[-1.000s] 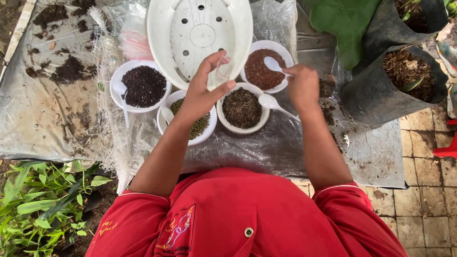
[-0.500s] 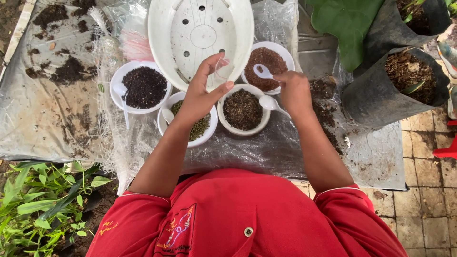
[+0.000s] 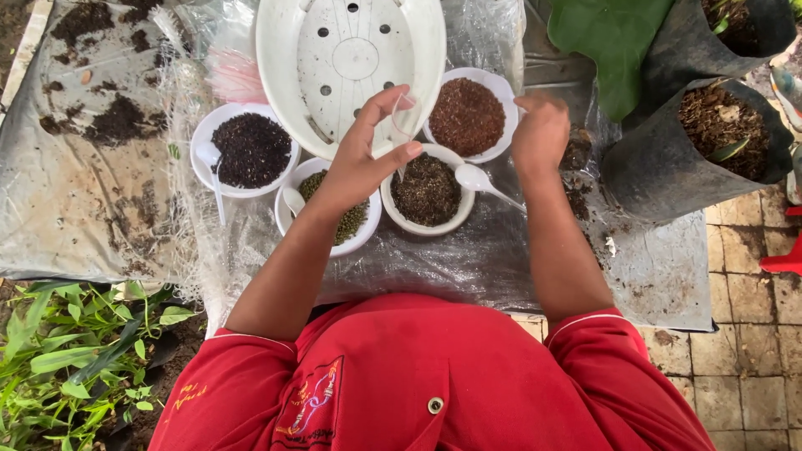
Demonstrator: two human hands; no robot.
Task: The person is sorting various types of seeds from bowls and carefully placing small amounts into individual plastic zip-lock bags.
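Left hand (image 3: 363,159) pinches white perforated planter (image 3: 351,67) rim; right hand (image 3: 541,129) curled (contents unclear) beside reddish-brown bowl (image 3: 468,115).

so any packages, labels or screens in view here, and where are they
No labels, signs or screens show.
Black plastic grow bag of soil: right of the bowls, round, open top.
Second black plastic grow bag: top right corner, partly cut off.
Small clear plastic bag: pinched in the left hand.
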